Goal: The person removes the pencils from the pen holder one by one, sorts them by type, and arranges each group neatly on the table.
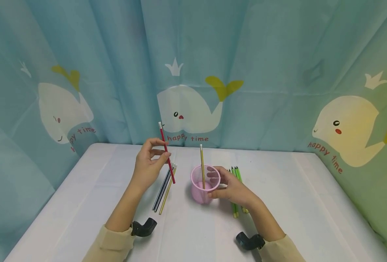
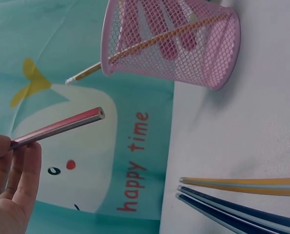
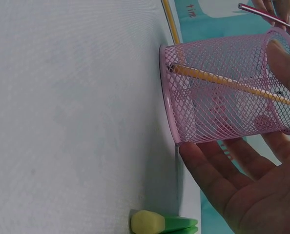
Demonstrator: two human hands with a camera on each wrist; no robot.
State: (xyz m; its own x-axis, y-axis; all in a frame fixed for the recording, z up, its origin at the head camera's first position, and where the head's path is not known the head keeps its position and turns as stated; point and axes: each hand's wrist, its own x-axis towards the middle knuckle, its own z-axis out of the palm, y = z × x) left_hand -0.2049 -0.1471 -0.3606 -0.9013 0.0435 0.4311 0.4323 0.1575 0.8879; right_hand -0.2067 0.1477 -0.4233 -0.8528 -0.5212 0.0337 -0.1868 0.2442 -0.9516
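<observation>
My left hand [image 1: 148, 165] pinches a red pencil [image 1: 167, 156] between thumb and fingers, above the table and left of the pink mesh pencil cup [image 1: 201, 196]. The pencil's white eraser end points up; in the left wrist view its lower end [image 2: 101, 113] looks flat and unsharpened. My right hand [image 1: 234, 187] grips the cup from its right side, thumb near the rim and fingers round the far wall. One yellow pencil [image 1: 202, 160] leans inside the cup, its eraser end above the rim. The cup's base meets or nearly meets the table.
On the table, two dark blue striped pencils [image 1: 162, 189] and a yellow pencil [image 1: 166, 198] lie left of the cup. Several green pencils [image 1: 237, 174] lie to its right, partly behind my right hand. A whale-print curtain [image 1: 265, 120] hangs behind the white table [image 1: 115, 189].
</observation>
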